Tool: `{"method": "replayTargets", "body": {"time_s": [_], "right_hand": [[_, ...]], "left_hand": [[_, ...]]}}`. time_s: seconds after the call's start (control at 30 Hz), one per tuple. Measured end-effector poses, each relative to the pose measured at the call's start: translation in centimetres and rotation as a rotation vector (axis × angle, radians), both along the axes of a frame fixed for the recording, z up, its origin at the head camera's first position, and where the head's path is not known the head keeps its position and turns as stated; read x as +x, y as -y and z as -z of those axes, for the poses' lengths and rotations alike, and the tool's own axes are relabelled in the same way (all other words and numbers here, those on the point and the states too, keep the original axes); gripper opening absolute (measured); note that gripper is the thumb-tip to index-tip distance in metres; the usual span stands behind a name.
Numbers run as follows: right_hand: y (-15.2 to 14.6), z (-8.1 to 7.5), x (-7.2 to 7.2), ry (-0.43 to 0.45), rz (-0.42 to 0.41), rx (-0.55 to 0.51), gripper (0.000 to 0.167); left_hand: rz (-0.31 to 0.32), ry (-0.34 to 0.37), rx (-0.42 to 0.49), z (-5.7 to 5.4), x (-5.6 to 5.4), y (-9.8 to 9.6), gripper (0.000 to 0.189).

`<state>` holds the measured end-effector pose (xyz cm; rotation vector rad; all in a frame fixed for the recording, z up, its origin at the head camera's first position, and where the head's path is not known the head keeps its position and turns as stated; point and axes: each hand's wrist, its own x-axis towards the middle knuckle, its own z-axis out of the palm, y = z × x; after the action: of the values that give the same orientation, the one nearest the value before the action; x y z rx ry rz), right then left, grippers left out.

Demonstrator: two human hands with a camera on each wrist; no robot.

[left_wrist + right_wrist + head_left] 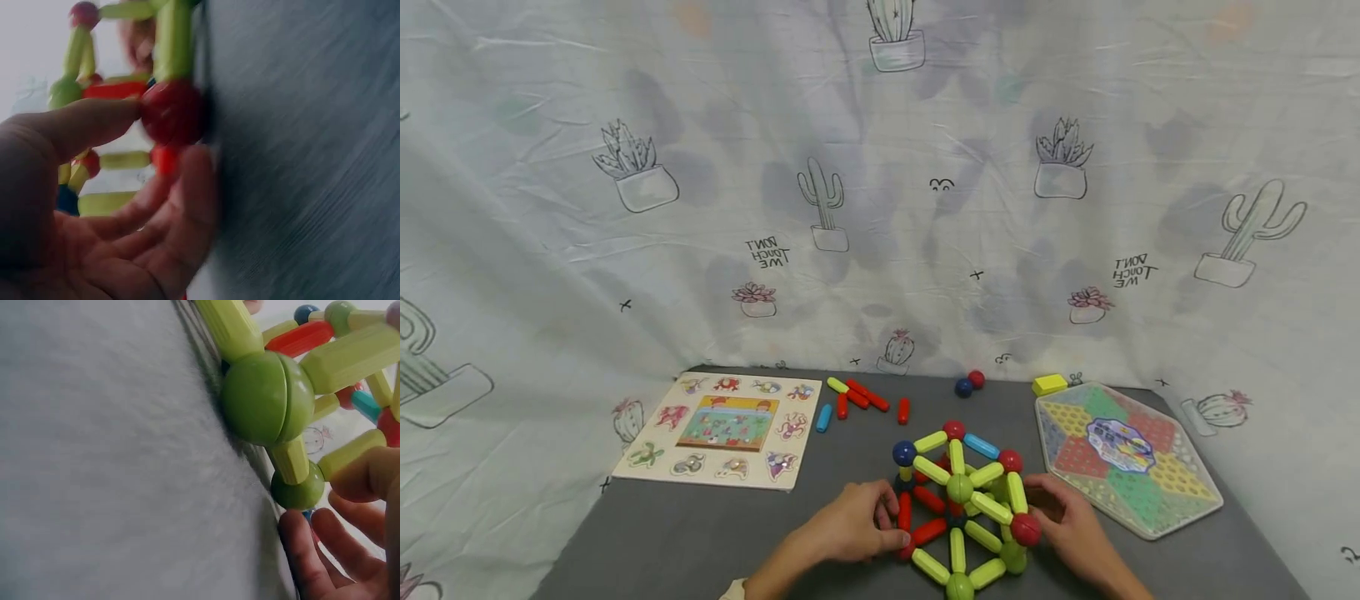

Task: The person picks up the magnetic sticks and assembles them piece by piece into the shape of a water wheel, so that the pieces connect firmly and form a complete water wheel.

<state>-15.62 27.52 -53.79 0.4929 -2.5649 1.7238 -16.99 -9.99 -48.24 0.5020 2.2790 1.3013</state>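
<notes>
A cage-like structure of magnetic rods and balls (958, 489) stands on the dark table, mostly yellow-green rods with some red ones and a light blue one. At its lower left, my left hand (853, 525) pinches a red ball (172, 112) between thumb and fingers. My right hand (1067, 521) is at the structure's right side, beside an upper red ball (1026, 529). In the right wrist view, its thumb and fingers curl about a low green ball (299, 486) and the yellow-green rod (350, 454) joined to it.
Loose red rods (904, 411), a blue rod (823, 417) and two balls (976, 379) lie behind the structure. A wooden picture puzzle (647, 433) sits at left. To the right are a hexagonal game board (1150, 521) and a yellow block (1049, 384). A cactus-print cloth (940, 308) hangs behind.
</notes>
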Motion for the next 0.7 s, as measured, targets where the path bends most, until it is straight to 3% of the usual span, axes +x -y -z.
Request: {"method": "replayTargets", "body": {"time_s": [0.1, 0.27, 0.43, 0.5, 0.57, 0.63, 0.7], "right_hand": [[0.7, -0.2, -0.7, 0.023, 0.061, 0.012, 0.034], [0.2, 0.2, -1.0, -0.053, 0.010, 0.037, 0.024], [-0.6, -0.4, -1.6, -0.004, -0.034, 0.051, 0.015], [-0.2, -0.6, -2.0, 0.014, -0.016, 0.050, 0.011], [0.4, -0.7, -2.4, 0.026, -0.002, 0.020, 0.020], [0.8, -0.7, -2.7, 0.035, 0.003, 0.001, 0.036], [1.1, -0.6, -3.1, 0.032, -0.020, -0.003, 0.046]], "left_hand": [[0.006, 0.001, 0.009, 0.4, 0.3, -0.6, 0.028], [-0.017, -0.067, 0.020, 0.5, -0.2, -1.0, 0.026], [-0.118, -0.289, -0.001, 1.8, -1.7, -1.0, 0.020], [-0.165, -0.372, -0.040, 2.0, -1.7, -1.0, 0.013], [-0.180, -0.420, -0.067, 1.6, -1.2, -1.1, 0.011], [-0.135, -0.423, -0.059, 0.7, -0.3, -1.4, 0.015], [-0.021, -0.348, -0.010, 0.0, 0.7, -2.0, 0.013]]}}
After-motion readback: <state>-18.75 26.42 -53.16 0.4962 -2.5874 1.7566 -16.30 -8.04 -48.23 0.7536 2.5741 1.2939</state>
